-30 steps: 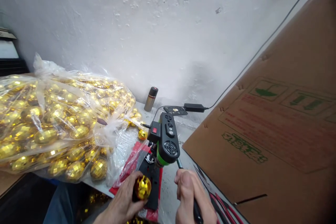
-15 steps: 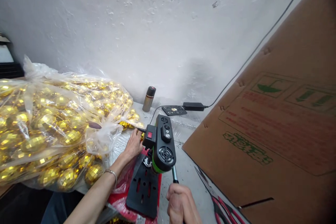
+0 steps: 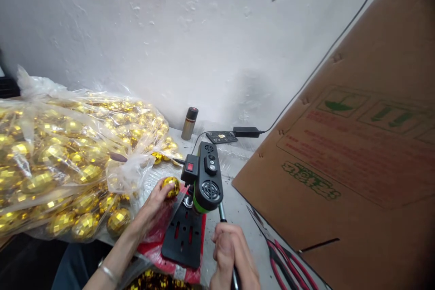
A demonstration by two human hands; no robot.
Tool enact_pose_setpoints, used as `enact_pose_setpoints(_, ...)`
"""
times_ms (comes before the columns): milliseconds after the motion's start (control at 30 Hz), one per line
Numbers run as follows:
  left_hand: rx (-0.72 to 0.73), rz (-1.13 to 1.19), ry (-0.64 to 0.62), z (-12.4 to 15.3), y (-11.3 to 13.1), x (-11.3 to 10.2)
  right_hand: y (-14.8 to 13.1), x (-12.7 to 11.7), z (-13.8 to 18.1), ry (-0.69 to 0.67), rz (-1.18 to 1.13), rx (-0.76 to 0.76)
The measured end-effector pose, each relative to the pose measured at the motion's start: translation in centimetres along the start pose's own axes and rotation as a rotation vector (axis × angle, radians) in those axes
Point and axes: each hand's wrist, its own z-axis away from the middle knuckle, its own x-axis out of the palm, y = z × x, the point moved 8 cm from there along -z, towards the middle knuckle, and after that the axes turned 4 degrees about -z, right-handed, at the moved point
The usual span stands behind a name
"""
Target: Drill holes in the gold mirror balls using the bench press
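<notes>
My left hand (image 3: 157, 200) grips a gold mirrored ball (image 3: 171, 187), just left of a small black bench drill press (image 3: 210, 181). Wrapped round the lever handle (image 3: 222, 213) of the press is my right hand (image 3: 231, 256), in front and to the right. The press has a black slotted base plate (image 3: 183, 240) standing on red plastic, and a red switch on its side box. A large clear plastic bag (image 3: 68, 158) of gold balls lies to the left of my left hand. More gold, glittering pieces (image 3: 156, 279) show at the bottom edge.
Red-handled scissors (image 3: 283, 258) lie on the grey tabletop at right, beside a large cardboard box (image 3: 356, 145). A dark-capped bottle (image 3: 189, 123), a patterned black phone-like slab (image 3: 221, 137) and a black power adapter (image 3: 246, 132) with its cable sit near the wall.
My left hand has drawn back from behind the press toward me, and a gold ball now shows in its fingers. My right hand stays on the lever. The view has shifted slightly.
</notes>
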Motion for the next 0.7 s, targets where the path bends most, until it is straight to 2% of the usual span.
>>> enact_pose_setpoints(100,-0.175,0.165,-0.034,3.9,-2.6,-0.2,-0.7,0.2,-1.0,-0.051,-0.039,-0.141)
enact_pose_setpoints(167,-0.220,0.138,-0.032,5.5,-4.0,-0.2,-1.0,0.2,-1.4,-0.105,-0.034,-0.223)
enact_pose_setpoints(267,-0.215,-0.007,-0.034,6.4,-5.4,-0.1,-0.9,0.2,-1.7,-0.149,0.005,-0.242)
enact_pose_setpoints(367,-0.126,-0.254,-0.065,6.3,-5.6,0.2,-1.0,0.2,-1.7,-0.174,0.026,-0.243)
enact_pose_setpoints(533,0.221,-0.615,-0.052,6.0,-2.3,0.8,-1.4,0.1,-1.6,-0.169,0.027,-0.265)
enact_pose_setpoints(700,0.254,-0.785,-0.143,5.7,-1.2,2.3,-1.0,0.1,-1.2,-0.158,-0.002,-0.222)
